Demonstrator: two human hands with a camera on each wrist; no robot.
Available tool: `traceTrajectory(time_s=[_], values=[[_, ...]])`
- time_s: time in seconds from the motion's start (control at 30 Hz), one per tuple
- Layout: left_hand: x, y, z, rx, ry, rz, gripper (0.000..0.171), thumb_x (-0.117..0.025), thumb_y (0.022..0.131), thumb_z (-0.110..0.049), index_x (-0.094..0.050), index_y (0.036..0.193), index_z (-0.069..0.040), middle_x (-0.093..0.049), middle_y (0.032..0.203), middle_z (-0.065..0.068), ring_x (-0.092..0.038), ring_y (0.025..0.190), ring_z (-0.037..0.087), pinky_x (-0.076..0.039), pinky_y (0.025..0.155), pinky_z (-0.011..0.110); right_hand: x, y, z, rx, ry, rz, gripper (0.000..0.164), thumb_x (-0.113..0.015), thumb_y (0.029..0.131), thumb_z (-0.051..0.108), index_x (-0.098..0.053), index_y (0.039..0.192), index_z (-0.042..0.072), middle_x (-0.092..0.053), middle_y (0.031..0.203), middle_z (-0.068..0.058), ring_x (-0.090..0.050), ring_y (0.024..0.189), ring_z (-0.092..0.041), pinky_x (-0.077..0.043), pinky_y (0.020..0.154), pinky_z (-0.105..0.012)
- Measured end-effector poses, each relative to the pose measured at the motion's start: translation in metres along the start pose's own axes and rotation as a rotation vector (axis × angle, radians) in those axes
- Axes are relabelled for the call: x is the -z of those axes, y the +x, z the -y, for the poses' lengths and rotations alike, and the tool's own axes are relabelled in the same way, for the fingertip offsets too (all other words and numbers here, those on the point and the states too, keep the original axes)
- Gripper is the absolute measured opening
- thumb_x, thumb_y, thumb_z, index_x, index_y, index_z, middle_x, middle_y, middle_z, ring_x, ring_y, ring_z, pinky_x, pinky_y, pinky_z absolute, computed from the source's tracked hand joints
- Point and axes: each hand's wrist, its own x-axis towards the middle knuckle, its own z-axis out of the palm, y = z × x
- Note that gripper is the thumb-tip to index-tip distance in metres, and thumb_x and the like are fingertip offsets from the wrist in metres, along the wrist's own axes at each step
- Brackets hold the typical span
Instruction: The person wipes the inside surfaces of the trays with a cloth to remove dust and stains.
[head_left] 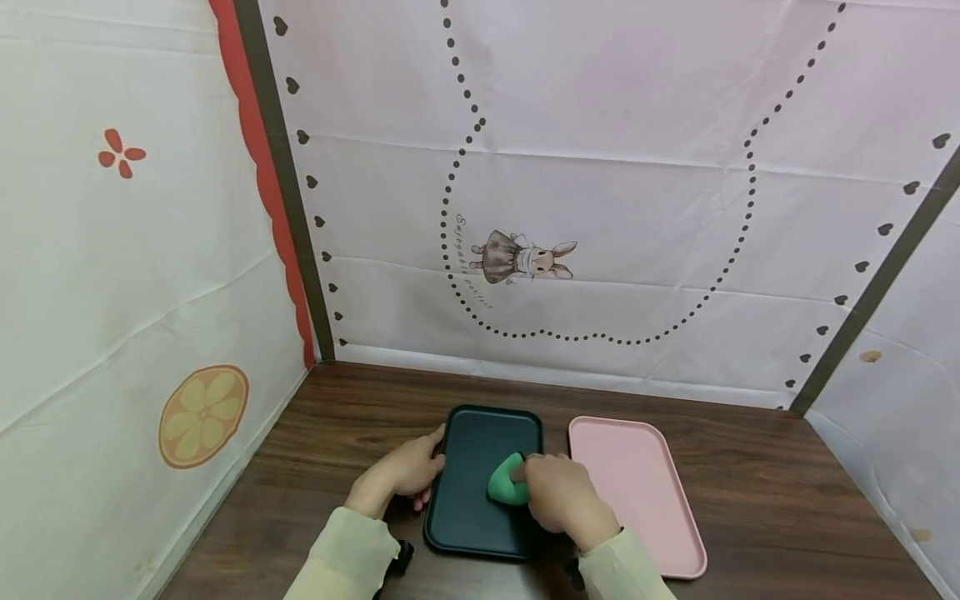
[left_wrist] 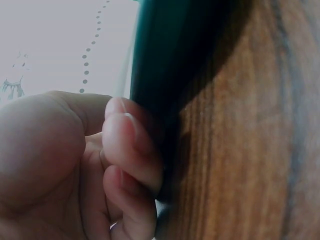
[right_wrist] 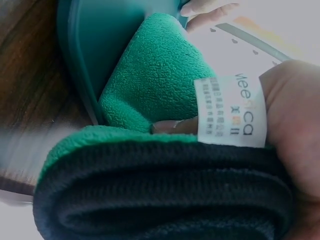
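A dark blue-green tray (head_left: 480,442) lies on the brown table. At its left side my left hand (head_left: 405,468) grips the edge, the thumb on the rim and the other fingers curled beside it. In the left wrist view the fingertips press against the tray's outer wall (left_wrist: 160,55). My right hand (head_left: 561,493) holds a folded green cloth (head_left: 506,487) down on the tray's right half. The right wrist view shows the fluffy cloth (right_wrist: 155,70) with dark edging and a white label (right_wrist: 231,111); one fingertip pushes into its fold.
To the right of the dark tray lies a pink tray (head_left: 637,483), partly behind my right forearm. Wood-grain tabletop (head_left: 780,500) surrounds both trays. A white printed curtain (head_left: 600,208) stands at the back, with more fabric walls at left and right.
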Motion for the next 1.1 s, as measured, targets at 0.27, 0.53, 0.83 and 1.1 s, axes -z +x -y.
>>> traceTrajectory(time_s=[0.27, 0.53, 0.83, 1.1], values=[[0.0, 0.001, 0.0, 0.002, -0.009, 0.0, 0.063, -0.046, 0.11, -0.018, -0.019, 0.167, -0.009, -0.06, 0.055, 0.008, -0.055, 0.041, 0.017, -0.054, 0.045, 0.035, 0.0, -0.004, 0.0, 0.027, 0.004, 0.015, 0.045, -0.067, 0.089, -0.003, -0.079, 0.123, 0.025, -0.073, 0.126, -0.006, -0.068, 0.107, -0.035, -0.058, 0.081, -0.049], [-0.001, 0.002, 0.001, 0.004, -0.013, -0.001, 0.063, -0.046, 0.11, -0.018, -0.019, 0.167, -0.009, -0.06, 0.054, 0.008, -0.055, 0.04, 0.016, -0.053, 0.044, 0.034, -0.001, -0.008, -0.001, 0.046, 0.01, 0.025, 0.047, -0.065, 0.089, -0.003, -0.079, 0.122, 0.027, -0.072, 0.13, -0.005, -0.068, 0.109, -0.036, -0.058, 0.081, -0.05], [-0.001, 0.002, 0.001, 0.0, -0.009, 0.002, 0.063, -0.046, 0.11, -0.018, -0.019, 0.167, -0.009, -0.061, 0.054, 0.008, -0.055, 0.04, 0.016, -0.053, 0.045, 0.034, 0.0, -0.011, -0.003, 0.067, 0.022, 0.053, 0.048, -0.067, 0.087, -0.004, -0.079, 0.121, 0.028, -0.072, 0.131, -0.004, -0.067, 0.115, -0.036, -0.059, 0.087, -0.052], [0.0, 0.002, -0.002, -0.002, 0.007, 0.0, 0.063, -0.045, 0.11, -0.017, -0.019, 0.166, -0.008, -0.061, 0.055, 0.008, -0.055, 0.04, 0.016, -0.054, 0.046, 0.035, 0.003, -0.012, -0.005, 0.076, 0.048, 0.082, 0.051, -0.066, 0.084, -0.007, -0.08, 0.12, 0.028, -0.073, 0.13, -0.003, -0.068, 0.118, -0.031, -0.06, 0.089, -0.051]])
